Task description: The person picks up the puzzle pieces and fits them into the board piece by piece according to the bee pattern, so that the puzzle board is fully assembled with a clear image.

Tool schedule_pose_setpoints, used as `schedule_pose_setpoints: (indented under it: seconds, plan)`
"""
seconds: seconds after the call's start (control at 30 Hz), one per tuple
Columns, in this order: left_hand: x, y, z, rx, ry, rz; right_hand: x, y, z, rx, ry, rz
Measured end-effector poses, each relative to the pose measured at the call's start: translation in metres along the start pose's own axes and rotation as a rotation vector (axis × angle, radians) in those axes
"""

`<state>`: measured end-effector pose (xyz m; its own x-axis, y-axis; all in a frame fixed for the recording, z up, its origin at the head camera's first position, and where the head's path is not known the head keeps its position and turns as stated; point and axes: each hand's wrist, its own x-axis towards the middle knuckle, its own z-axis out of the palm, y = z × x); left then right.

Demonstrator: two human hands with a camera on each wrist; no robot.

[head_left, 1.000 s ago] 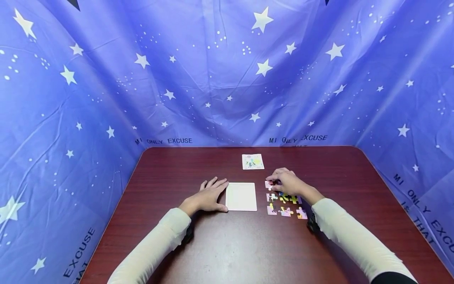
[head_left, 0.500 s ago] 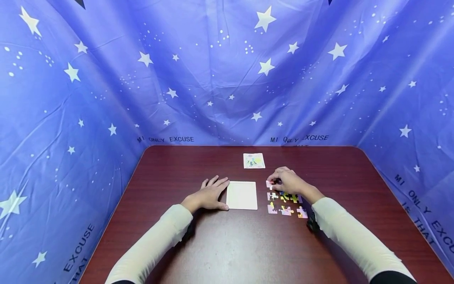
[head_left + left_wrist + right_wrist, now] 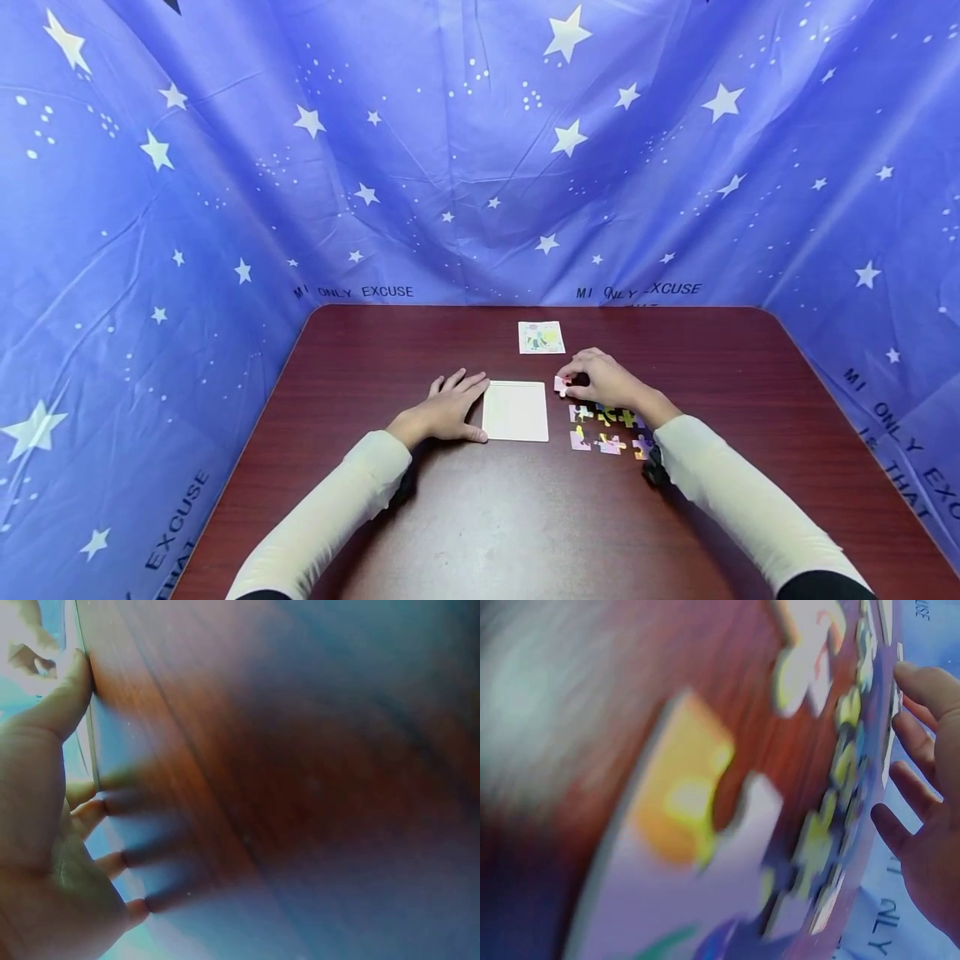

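In the head view, a flat cream puzzle tray (image 3: 516, 411) lies on the table. My left hand (image 3: 447, 411) rests at its left edge, fingers spread and fairly straight, thumb at the near corner and index finger at the far one. The left wrist view also shows the left hand (image 3: 45, 810) along that edge. My right hand (image 3: 603, 382) pinches a pinkish jigsaw piece (image 3: 561, 386) between thumb and fingers, right of the tray. Below that hand lie several loose jigsaw pieces (image 3: 611, 444) in rows; some are partly hidden by the hand and wrist.
A small square picture card (image 3: 541, 337) lies farther back, beyond the tray. The dark red wooden table (image 3: 480, 517) ends at a blue star-patterned curtain (image 3: 450, 167) on the back and sides. Close pieces (image 3: 667, 847) look blurred in the right wrist view.
My right hand has shifted left toward the tray, taking the jigsaw piece from the back row with it. The left hand stays at the tray's edge.
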<state>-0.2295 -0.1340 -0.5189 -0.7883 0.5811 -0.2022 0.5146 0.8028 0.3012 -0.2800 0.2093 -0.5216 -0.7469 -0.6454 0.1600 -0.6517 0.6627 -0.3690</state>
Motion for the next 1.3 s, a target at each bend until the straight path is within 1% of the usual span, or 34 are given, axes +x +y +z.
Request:
schedule_pose_setpoints:
  seconds: [0.17,0.4,0.67,0.8,1.1,1.3]
  plan:
    - [0.001,-0.001,0.001,0.003,-0.001,-0.002,0.013,-0.01,0.005,0.003,0.013,-0.06]
    - [0.001,-0.002,0.001,0.0,0.003,-0.004,0.03,-0.03,0.012,0.001,-0.014,-0.087]
    - [0.001,-0.001,0.0,0.0,0.0,-0.006,0.048,-0.048,0.02,-0.006,0.01,-0.135]
    - [0.001,-0.001,0.001,-0.001,0.004,-0.005,0.055,-0.054,0.027,-0.014,-0.002,-0.133]
    - [-0.001,0.001,0.002,-0.018,0.038,0.011,0.062,-0.064,0.035,-0.022,-0.049,-0.082]
    - [0.0,0.001,0.001,-0.03,0.054,0.007,0.066,-0.068,0.04,-0.03,-0.054,-0.063]
